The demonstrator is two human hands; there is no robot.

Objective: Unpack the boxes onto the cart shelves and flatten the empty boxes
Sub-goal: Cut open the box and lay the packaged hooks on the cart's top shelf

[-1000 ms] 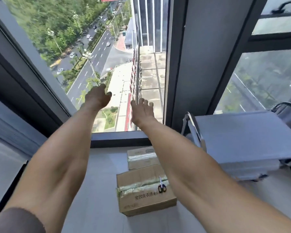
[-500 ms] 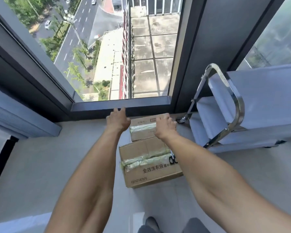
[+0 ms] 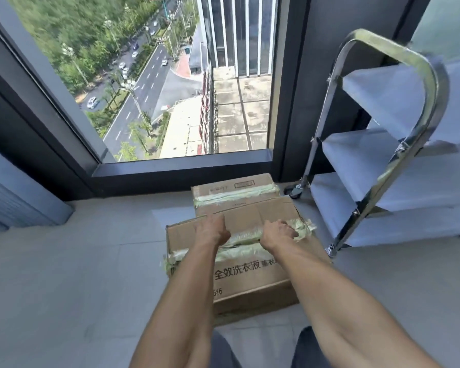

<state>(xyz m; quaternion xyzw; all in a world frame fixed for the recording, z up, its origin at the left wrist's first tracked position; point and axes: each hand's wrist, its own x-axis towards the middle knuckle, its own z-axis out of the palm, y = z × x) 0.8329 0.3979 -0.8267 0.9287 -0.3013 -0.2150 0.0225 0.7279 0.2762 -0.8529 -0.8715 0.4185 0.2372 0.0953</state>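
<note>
On the floor in front of me sits a brown cardboard box (image 3: pixel 250 288) with printed characters and torn pale green tape along its top seam. My left hand (image 3: pixel 213 231) and my right hand (image 3: pixel 276 233) are both at that seam, fingers curled into the gap at the edge of the far flap (image 3: pixel 252 215), which is tilted up a little. A second, smaller taped box (image 3: pixel 223 188) stands shut just behind it, against the window base. The cart (image 3: pixel 383 166), with three white shelves and a chrome handle (image 3: pixel 433 83), stands to the right with nothing on the shelves that I can see.
A floor-to-ceiling window with a dark frame (image 3: pixel 181 168) rises right behind the boxes. A cart wheel (image 3: pixel 295 192) sits close to the smaller box's right corner. Pale floor tiles (image 3: pixel 77 274) stretch to the left. My knees (image 3: pixel 223 351) show at the bottom edge.
My hands came down from the window to the far box, then back onto the near box's seam. Its far flap is now raised, and the scissors on top are out of sight.
</note>
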